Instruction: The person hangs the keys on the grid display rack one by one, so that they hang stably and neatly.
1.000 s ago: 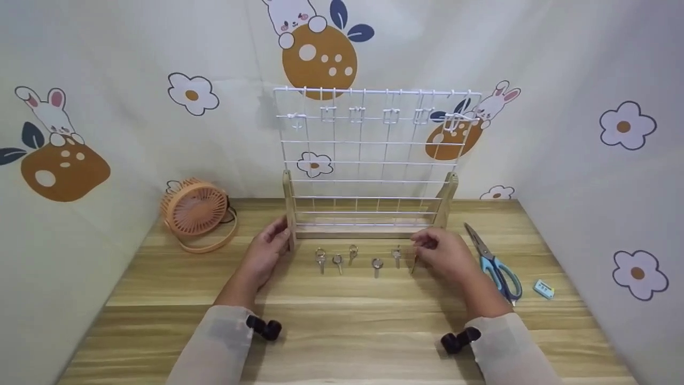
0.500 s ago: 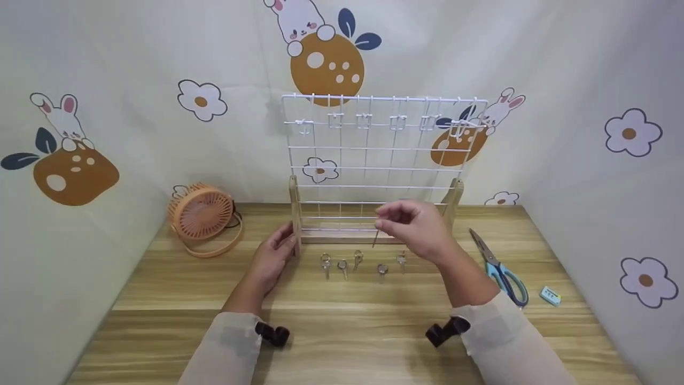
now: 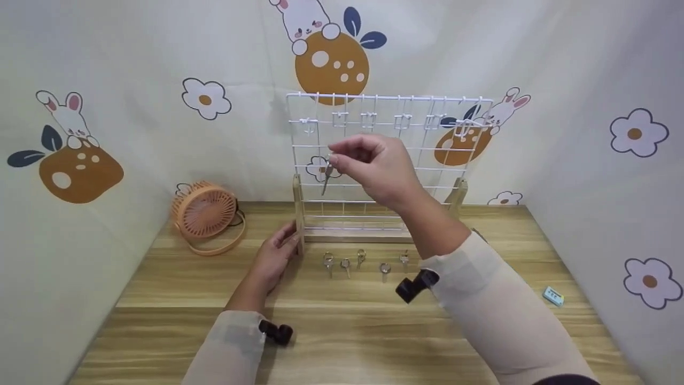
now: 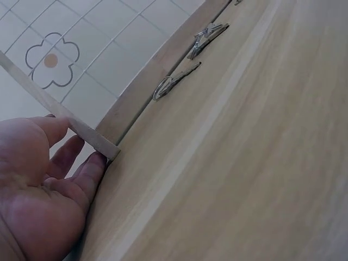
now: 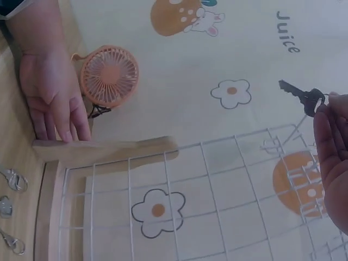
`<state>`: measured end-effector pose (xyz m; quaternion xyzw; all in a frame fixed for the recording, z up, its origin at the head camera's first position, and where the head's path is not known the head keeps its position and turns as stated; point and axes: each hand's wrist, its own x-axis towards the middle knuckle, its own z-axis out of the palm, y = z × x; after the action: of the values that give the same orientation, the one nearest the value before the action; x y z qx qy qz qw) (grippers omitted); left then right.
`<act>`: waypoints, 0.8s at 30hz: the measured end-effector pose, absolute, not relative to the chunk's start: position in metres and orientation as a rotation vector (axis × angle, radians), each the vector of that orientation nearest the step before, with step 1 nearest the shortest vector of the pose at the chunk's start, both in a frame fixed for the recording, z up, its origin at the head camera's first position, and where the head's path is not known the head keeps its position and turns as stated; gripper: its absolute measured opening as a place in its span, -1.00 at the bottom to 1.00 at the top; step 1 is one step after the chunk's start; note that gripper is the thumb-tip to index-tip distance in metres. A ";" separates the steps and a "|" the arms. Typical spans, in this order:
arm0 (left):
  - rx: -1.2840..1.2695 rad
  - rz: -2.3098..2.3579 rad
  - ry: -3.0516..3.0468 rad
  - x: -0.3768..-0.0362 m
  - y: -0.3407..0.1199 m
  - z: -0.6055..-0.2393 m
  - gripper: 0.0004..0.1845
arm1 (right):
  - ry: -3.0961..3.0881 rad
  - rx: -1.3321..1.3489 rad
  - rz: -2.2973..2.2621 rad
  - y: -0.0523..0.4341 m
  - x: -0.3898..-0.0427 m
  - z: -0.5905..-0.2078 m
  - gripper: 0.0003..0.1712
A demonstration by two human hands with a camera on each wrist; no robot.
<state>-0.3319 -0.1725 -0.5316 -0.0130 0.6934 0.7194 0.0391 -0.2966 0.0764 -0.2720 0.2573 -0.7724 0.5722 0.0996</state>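
Observation:
A white wire grid rack point(image 3: 374, 160) on a wooden base stands at the back of the table, with small hooks along its top row. My right hand point(image 3: 334, 159) is raised in front of the grid's upper left and pinches a key point(image 3: 325, 181) that hangs down from the fingertips; in the right wrist view the key point(image 5: 300, 95) juts out from those fingertips point(image 5: 328, 117). My left hand point(image 3: 291, 238) holds the rack's left wooden post point(image 4: 81, 129), thumb behind it and fingers point(image 4: 89, 171) at its foot. Several keys point(image 3: 346, 264) lie in a row before the base.
An orange desk fan point(image 3: 206, 211) sits at the back left, also in the right wrist view as the fan point(image 5: 109, 76). A small blue eraser point(image 3: 553, 295) lies at the right. My right arm covers most of the scissors. Two of the keys point(image 4: 175, 82) lie beside the base.
My right hand has lifted one key off the table and carried it up and left, from the row's right end to the grid's upper left. The left hand has stayed on the post.

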 end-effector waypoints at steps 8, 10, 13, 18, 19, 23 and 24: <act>-0.026 2.201 2.134 -0.331 -0.173 -0.533 -0.45 | -2.162 0.772 1.690 0.042 -0.306 -0.240 -0.81; -0.012 2.196 2.153 -0.330 -0.173 -0.533 -0.46 | -2.151 0.766 1.684 0.036 -0.309 -0.236 -0.81; 0.014 2.184 2.179 -0.330 -0.173 -0.533 -0.46 | -2.159 0.746 1.647 0.031 -0.312 -0.234 -0.83; 0.022 2.178 2.189 -0.330 -0.173 -0.534 -0.46 | -2.193 0.693 1.576 0.029 -0.312 -0.238 -0.84; 0.020 2.179 2.192 -0.330 -0.173 -0.534 -0.47 | -2.199 0.683 1.564 0.028 -0.312 -0.239 -0.84; 0.013 2.184 2.196 -0.330 -0.175 -0.534 -0.47 | -2.212 0.662 1.532 0.026 -0.312 -0.242 -0.83; 0.012 2.187 2.193 -0.330 -0.174 -0.534 -0.48 | -2.210 0.657 1.519 0.027 -0.312 -0.243 -0.83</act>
<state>-0.3304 -0.1744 -0.5340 0.0037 0.7078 0.7060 0.0220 -0.3120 0.0273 -0.2428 0.2335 -0.7860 0.5403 0.1890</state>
